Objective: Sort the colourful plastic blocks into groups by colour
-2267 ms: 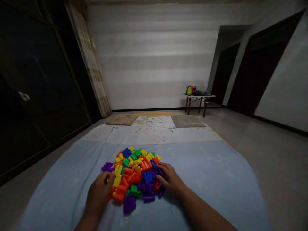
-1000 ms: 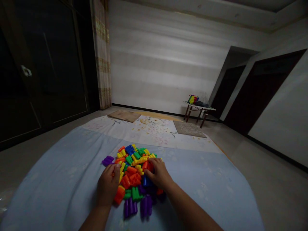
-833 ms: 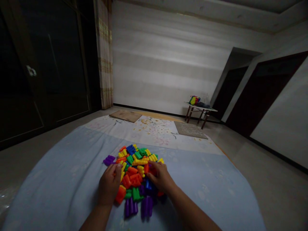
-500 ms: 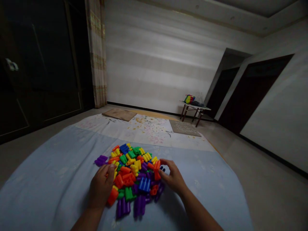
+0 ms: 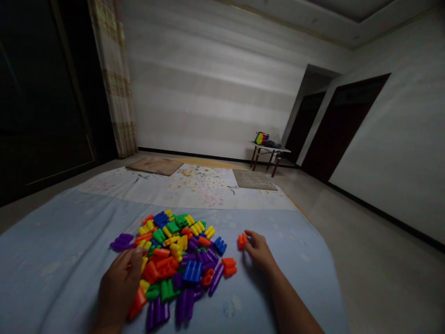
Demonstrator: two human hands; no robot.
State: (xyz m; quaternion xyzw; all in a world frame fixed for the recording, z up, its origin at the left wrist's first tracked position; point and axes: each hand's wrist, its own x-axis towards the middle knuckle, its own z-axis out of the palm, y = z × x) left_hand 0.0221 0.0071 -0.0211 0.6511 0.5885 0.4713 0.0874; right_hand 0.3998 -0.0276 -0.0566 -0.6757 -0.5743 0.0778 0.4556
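Several plastic blocks in orange, yellow, green, blue and purple lie heaped on a light blue cloth. My right hand grips a small orange block between thumb and fingers, to the right of the heap. Between that hand and the heap lies another orange block. At the heap's left edge is my left hand, its fingers closed; a bit of orange shows at them, but what they hold is mostly hidden. A purple block sits just beyond it.
Farther back on the floral white cloth lie a brown mat at left and a grey patterned mat at right. A small table with a colourful item and bags stands near the wall.
My right hand has moved away from the heap to the right with an orange block. An orange block now lies apart at the heap's right side. The camera view has shifted.
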